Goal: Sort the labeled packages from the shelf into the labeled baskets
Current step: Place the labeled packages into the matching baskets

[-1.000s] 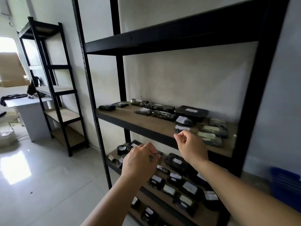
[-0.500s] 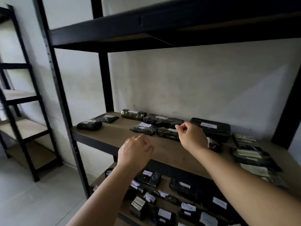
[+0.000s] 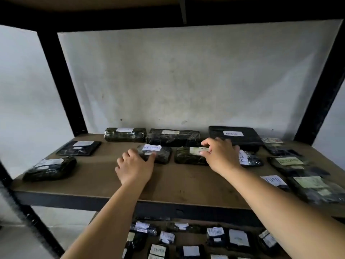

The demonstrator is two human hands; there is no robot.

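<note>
Now we work on the wooden shelf (image 3: 168, 182), bare board at its front edge for sliding. Our right hand (image 3: 221, 156) curls over the long wrapped package (image 3: 188, 156), probably pinching its label. Our left hand (image 3: 134, 166) lies loosely spread, fingertips touching the small package (image 3: 156, 153); glossy wrap looks slippery, light, best gripped across the sides.

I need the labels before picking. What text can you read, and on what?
"RETURN": white label on the small package at the left hand.
Roughly "RETURN": label on the flat black package at the back.
Every other label, upper shelf and lower: too blurred to read.
</note>
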